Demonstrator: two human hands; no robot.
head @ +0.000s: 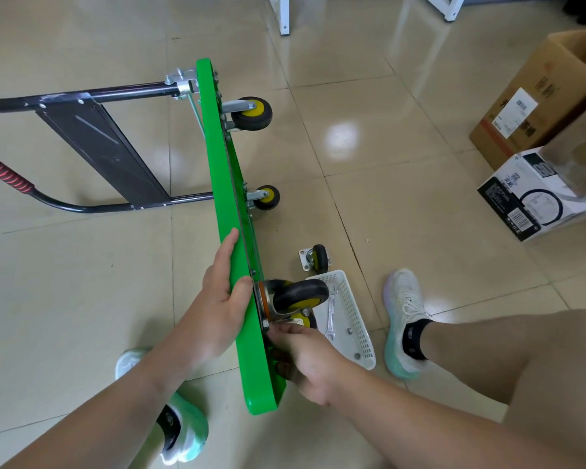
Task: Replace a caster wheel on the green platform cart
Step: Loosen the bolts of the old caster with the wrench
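Head view, left hand (224, 292) clasping cart (230, 198) edge, right hand (307, 362) at caster (300, 294), grip unclear, partly hidden

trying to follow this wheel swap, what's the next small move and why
Probably work the fastener at the caster plate's lower corner by finger, since the right hand sits there. The left hand steadies the upended green cart, and the wrench lies unused in the basket.

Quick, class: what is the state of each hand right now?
Left hand: grips the green platform edge.
Right hand: at the caster plate; grip cannot be told.
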